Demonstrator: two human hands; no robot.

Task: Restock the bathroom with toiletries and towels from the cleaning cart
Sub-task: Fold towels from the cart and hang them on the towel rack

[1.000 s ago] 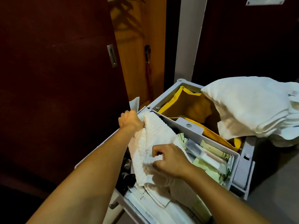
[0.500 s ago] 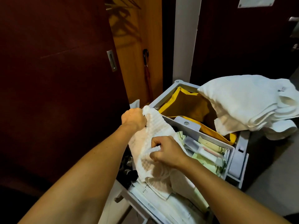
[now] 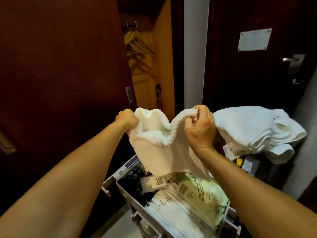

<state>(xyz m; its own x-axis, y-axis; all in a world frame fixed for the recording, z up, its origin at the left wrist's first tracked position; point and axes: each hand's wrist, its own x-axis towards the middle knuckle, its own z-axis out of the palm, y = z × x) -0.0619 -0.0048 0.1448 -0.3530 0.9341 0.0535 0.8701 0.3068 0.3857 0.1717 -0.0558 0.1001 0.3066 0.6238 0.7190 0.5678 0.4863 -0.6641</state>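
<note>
1. Hands hold a white towel [image 3: 159, 152] up above the cleaning cart [image 3: 120, 179], both forearms stretched forward and raised.
2. Left hand [image 3: 126, 118] clenches the towel's left top edge in a fist, knuckles up.
3. Right hand [image 3: 199, 127] grips the right top edge, fingers curled over the ribbed hem, back of the hand toward the camera.
4. Towel sags between the two hands and hangs down over the tray of toiletry packets [image 3: 193, 200].
5. Half a second ago the towel lay bunched low on the cart with both hands pressed into it; now it is lifted clear and spread, and the hands are wider apart.
6. Stack of folded towels [image 3: 257, 127] sits at the cart's right end.
</note>
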